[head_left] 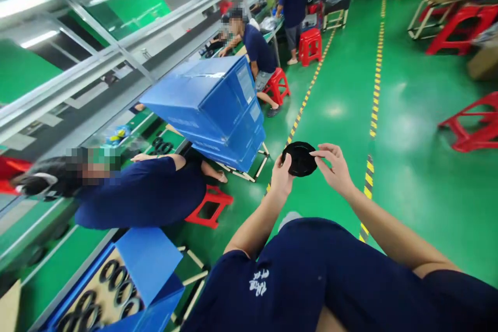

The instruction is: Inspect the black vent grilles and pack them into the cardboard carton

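A round black part, shaped like a shallow dish with a raised rim, is held up in front of my body over the green floor. My left hand grips its left edge, the thumb lying over the rim. At the opposite edge, my right hand pinches the rim between thumb and fingertips. The part's underside is hidden, and its inside is too dark to make out details.
Blue boxes are stacked on a stand ahead to the left. An open blue box holds several black rings. A co-worker sits at the bench nearby; others work farther along. Red stools and yellow-black floor tape are around.
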Motion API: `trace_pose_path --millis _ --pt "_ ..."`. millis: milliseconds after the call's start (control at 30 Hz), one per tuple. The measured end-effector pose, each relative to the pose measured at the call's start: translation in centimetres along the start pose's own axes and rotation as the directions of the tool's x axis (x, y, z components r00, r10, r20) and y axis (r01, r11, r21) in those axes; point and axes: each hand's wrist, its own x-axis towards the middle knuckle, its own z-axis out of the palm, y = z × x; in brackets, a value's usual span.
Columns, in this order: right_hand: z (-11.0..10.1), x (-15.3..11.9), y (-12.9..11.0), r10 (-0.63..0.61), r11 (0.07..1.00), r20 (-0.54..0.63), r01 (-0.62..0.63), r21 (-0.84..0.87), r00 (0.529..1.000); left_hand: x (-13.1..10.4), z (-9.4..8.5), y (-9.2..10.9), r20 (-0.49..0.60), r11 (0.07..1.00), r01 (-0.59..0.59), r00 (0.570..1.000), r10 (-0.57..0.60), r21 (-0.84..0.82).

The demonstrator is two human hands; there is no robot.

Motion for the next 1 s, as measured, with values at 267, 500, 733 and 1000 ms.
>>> trace_pose_path --millis 267,500,733,1000 --pt "8.1 15.3 10.9 -0.105 0.976 0.291 0.155 -0.153 0.951 17.3 2.7 2.5 -0.132 0.996 -0.023 0.991 0.012 -0.084" --pt "13.2 30.1 18.2 -0.034 0.941 0.287 0.128 -0.315 0.957 33.9 5.9 6.6 -0.085 0.999 0.005 0.996 -0.009 -0.047" --pt "16.7 41.0 24.0 0.071 0.954 0.369 0.045 -0.296 0.927 45.3 7.8 10.3 -0.028 0.991 0.129 0.991 -0.13 -0.033" --pt "24.0 52.2 31.8 0.001 0.988 0.498 0.075 -0.133 0.867 56.8 8.0 12.8 -0.156 0.988 0.102 0.981 -0.12 -0.115"
